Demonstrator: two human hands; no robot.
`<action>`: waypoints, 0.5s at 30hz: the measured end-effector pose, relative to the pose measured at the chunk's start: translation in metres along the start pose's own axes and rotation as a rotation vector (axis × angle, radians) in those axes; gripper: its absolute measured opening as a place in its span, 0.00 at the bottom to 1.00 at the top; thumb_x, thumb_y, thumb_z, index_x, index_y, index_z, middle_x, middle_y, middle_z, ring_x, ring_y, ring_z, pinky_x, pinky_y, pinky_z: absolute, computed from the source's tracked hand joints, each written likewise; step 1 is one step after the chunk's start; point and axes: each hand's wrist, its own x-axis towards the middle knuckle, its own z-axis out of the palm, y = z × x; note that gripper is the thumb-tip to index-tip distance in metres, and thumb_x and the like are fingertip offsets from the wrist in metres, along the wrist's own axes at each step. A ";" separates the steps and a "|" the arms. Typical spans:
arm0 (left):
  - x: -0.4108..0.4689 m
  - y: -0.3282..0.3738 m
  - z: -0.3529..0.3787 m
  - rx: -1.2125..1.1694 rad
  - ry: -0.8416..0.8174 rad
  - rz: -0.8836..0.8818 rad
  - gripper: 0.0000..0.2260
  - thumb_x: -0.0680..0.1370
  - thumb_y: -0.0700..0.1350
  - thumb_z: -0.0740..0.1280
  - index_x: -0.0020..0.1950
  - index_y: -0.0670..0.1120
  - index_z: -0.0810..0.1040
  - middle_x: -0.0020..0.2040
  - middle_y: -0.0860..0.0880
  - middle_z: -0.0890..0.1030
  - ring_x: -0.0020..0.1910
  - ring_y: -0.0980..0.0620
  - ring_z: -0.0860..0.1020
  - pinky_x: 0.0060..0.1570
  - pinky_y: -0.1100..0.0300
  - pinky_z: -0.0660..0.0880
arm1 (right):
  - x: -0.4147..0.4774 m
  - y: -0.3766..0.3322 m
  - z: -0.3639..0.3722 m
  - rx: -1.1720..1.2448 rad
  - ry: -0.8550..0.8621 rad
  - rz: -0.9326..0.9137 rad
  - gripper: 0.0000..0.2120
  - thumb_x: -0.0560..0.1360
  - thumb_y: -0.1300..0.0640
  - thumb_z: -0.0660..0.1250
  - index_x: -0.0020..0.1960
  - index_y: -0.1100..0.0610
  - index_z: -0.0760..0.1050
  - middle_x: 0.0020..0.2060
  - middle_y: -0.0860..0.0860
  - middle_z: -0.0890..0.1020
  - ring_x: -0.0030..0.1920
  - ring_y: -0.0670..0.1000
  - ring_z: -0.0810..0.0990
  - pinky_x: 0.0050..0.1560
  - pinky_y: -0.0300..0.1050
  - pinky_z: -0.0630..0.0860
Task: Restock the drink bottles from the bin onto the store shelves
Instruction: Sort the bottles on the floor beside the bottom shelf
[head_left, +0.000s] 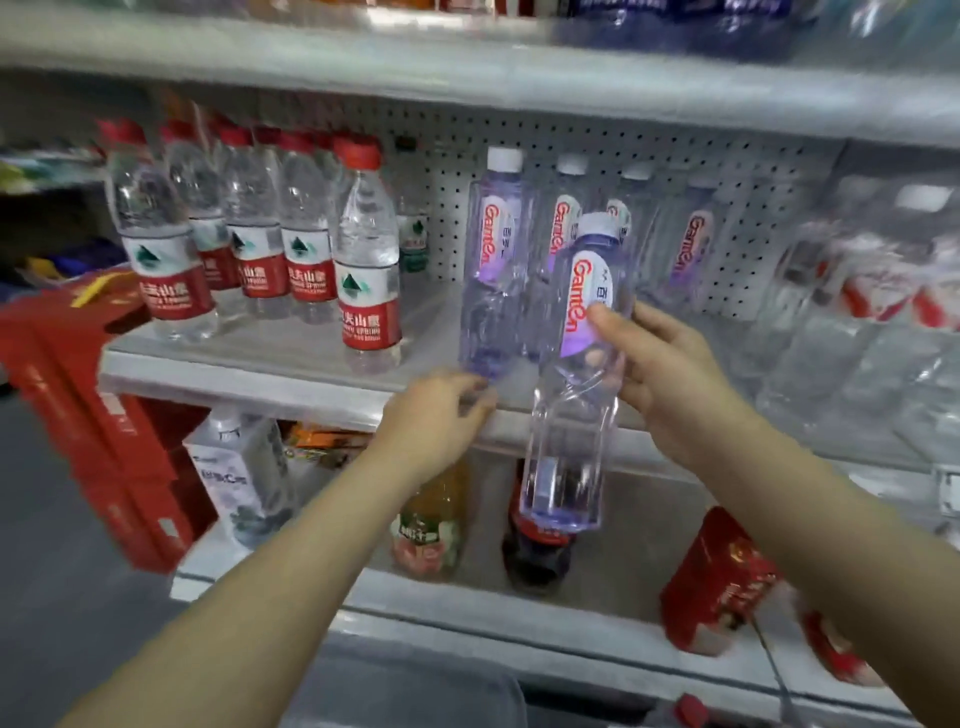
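The right hand (670, 374) gripped a purple-tinted Ganten bottle (576, 374) with a pale cap, the thumb on the label and the fingers behind it. This bottle was nearly upright, a little tilted, in front of the middle shelf (249, 376), and its base hung below the shelf edge. The left hand (436, 415) reached to a standing bottle (493, 270) of the same kind at the front of this shelf. Its fingertips touched the foot of that bottle, but a real grip could not be told. To the left on the same shelf stood red-capped water bottles (363, 260). On the lower shelf were an orange juice bottle (431, 525) and a dark cola bottle (535, 556).
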 end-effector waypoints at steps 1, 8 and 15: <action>0.000 -0.001 -0.001 0.046 -0.023 -0.010 0.18 0.77 0.56 0.64 0.65 0.52 0.78 0.61 0.50 0.81 0.61 0.48 0.78 0.59 0.52 0.74 | 0.000 -0.003 -0.002 0.015 0.004 -0.007 0.18 0.72 0.50 0.72 0.60 0.54 0.80 0.49 0.48 0.86 0.45 0.46 0.85 0.61 0.52 0.77; 0.018 0.008 -0.011 0.112 -0.098 -0.150 0.12 0.77 0.60 0.65 0.46 0.53 0.81 0.49 0.49 0.83 0.52 0.47 0.79 0.49 0.54 0.75 | 0.014 -0.024 -0.013 0.036 0.059 -0.082 0.08 0.76 0.55 0.70 0.55 0.53 0.78 0.46 0.46 0.86 0.46 0.45 0.85 0.49 0.42 0.80; 0.028 0.000 -0.004 0.098 -0.056 -0.189 0.08 0.70 0.56 0.75 0.38 0.55 0.80 0.46 0.51 0.84 0.49 0.48 0.80 0.49 0.55 0.77 | 0.053 -0.021 -0.004 -0.045 0.064 -0.100 0.58 0.48 0.33 0.81 0.72 0.53 0.69 0.64 0.51 0.79 0.65 0.54 0.78 0.69 0.58 0.70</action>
